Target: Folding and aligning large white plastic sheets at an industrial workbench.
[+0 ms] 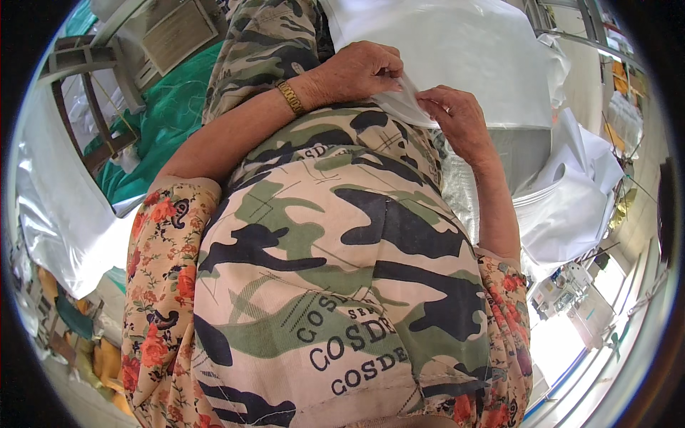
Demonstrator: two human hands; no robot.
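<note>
Camouflage apron (342,271) covers your front. Just beyond, your right hand (460,121) and left hand (367,70), fingers curled nearly closed, each pinch a white sheet (457,57) by its near edge; it spreads ahead. Green cloth (160,118) lies farther left.

White sheet (457,60), pink-green-black camouflage apron (314,214), red-flowered sleeves (160,299)

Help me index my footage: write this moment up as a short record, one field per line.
Left hand: pinching the near edge of the white sheet
Right hand: fingers at the same edge; grip unclear
Material: white sheet, spread beyond the hands
Left wrist: gold-coloured band
Clothing: camouflage-patterned garment, floral sleeves
To the left: green cloth
To the right: layered white material
</note>
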